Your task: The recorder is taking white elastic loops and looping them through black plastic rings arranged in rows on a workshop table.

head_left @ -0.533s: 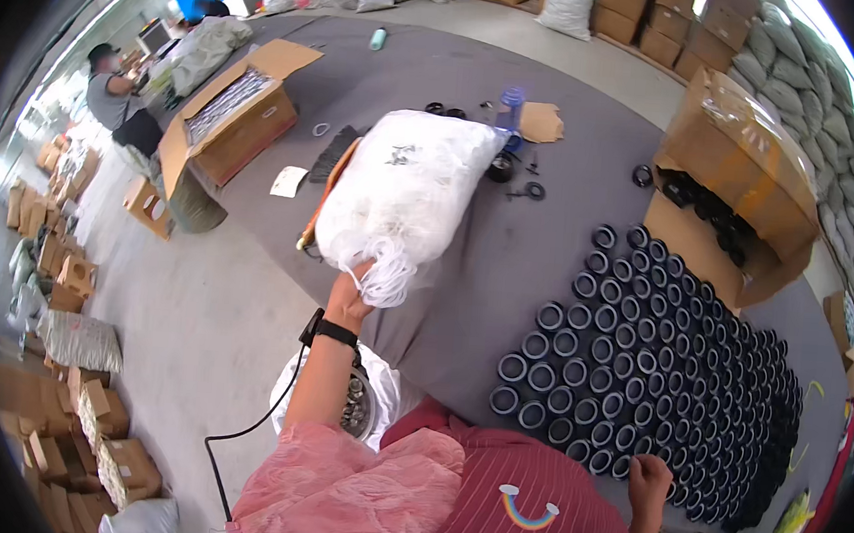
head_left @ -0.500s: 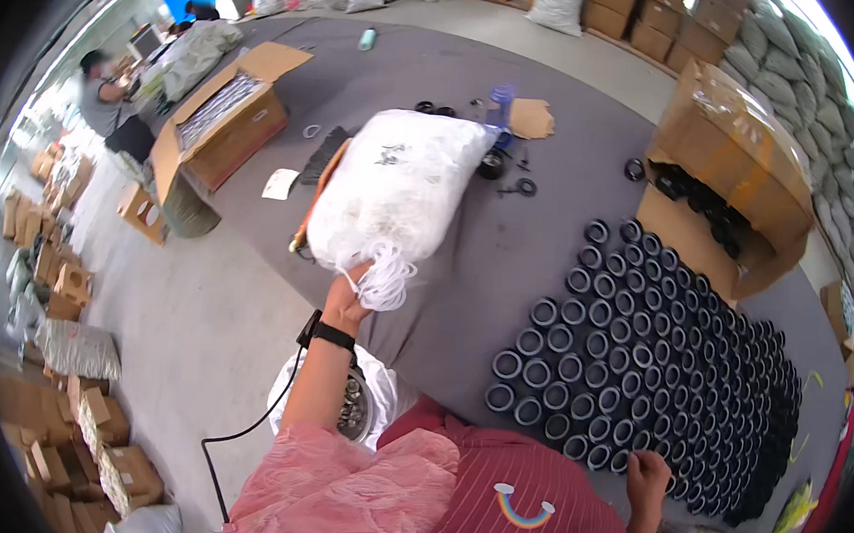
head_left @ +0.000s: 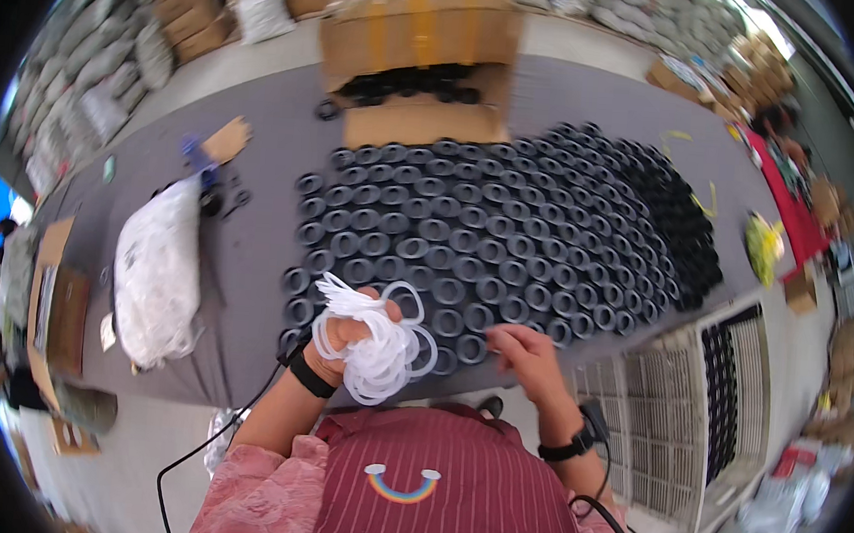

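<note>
My left hand (head_left: 348, 338) is closed round a bunch of thin white rings (head_left: 386, 358), which hang in loops over the fingers. It is above the near left edge of a wide array of black rings (head_left: 464, 239), laid out in rows on the grey-covered table (head_left: 238, 283). My right hand (head_left: 525, 358) is at the near edge of the array, its fingers curled together; whatever they hold, if anything, cannot be made out. A stuffed white bag (head_left: 157, 272) lies on the table to the left.
An open cardboard box (head_left: 419, 28) with black parts inside stands behind the array. At the near right is a pale slatted crate (head_left: 635, 400) holding rows of black parts. Another carton (head_left: 65, 320) stands far left. Black cables run from my wrists.
My view has turned to the right. My left hand has left the white bag and carried the white rings over to the black ones. The right hand stays by the near edge of the array.
</note>
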`<action>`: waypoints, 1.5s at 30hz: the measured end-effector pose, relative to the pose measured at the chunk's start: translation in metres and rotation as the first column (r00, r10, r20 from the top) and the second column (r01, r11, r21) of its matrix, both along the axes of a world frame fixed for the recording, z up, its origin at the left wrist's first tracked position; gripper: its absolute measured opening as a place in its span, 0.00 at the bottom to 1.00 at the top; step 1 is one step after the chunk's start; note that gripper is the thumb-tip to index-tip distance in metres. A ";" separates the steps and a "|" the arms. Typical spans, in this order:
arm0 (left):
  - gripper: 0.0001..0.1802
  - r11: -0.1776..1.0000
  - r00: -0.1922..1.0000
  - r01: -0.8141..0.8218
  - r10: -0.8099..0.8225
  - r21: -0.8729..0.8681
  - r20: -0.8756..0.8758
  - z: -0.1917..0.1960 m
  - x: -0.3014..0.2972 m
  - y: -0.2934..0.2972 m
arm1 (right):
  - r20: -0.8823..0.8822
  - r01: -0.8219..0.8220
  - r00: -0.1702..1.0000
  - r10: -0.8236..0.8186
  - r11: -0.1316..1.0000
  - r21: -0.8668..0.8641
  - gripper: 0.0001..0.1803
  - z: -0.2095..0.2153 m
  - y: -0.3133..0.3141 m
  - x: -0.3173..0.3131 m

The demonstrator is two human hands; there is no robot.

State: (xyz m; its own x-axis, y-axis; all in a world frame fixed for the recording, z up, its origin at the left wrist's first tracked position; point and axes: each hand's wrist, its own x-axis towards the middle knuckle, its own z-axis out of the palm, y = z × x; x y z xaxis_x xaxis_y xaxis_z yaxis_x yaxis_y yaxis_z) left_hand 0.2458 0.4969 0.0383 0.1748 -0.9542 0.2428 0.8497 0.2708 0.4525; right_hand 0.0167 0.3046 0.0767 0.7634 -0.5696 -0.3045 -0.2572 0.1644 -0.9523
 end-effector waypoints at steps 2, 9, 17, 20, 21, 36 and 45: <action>0.24 0.969 0.996 0.069 -0.055 0.237 -0.065 0.015 -0.051 -0.059 | 0.124 0.042 0.988 -0.092 0.933 0.357 0.16 0.012 -0.018 -0.021; 0.16 0.856 0.949 0.290 -0.314 0.428 -0.016 0.019 -0.182 -0.190 | 0.164 0.262 0.907 -0.388 0.824 0.502 0.08 0.002 -0.109 -0.132; 0.18 0.724 0.912 0.381 -0.395 0.575 -0.109 0.005 -0.250 -0.248 | 0.151 0.581 0.700 -0.698 0.679 0.449 0.08 0.004 -0.152 -0.220; 0.19 0.714 0.905 0.415 -0.388 0.564 -0.175 0.003 -0.255 -0.261 | 0.160 0.616 0.602 -0.782 0.583 0.529 0.09 0.005 -0.164 -0.239; 0.18 0.727 0.885 0.461 -0.417 0.509 -0.205 0.000 -0.252 -0.265 | 0.158 0.610 0.608 -0.778 0.585 0.534 0.10 0.002 -0.168 -0.246; 0.20 0.842 0.957 0.287 -0.226 0.456 -0.184 -0.015 -0.218 -0.337 | 0.173 0.702 0.621 -0.764 0.641 0.309 0.05 -0.007 -0.318 -0.273; 0.20 0.834 0.979 0.023 0.093 0.552 -0.181 -0.010 -0.237 -0.451 | 0.102 0.673 0.722 -0.685 0.729 0.129 0.04 -0.060 -0.555 -0.253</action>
State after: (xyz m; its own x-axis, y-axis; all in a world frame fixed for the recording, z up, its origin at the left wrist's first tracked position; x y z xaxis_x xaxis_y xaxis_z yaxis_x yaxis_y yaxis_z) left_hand 0.0089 0.0456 0.0284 0.1983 -0.9114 -0.3606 0.9294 0.0580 0.3645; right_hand -0.2361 -0.2500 0.0162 0.2172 -0.9303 -0.2957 0.0796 0.3188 -0.9445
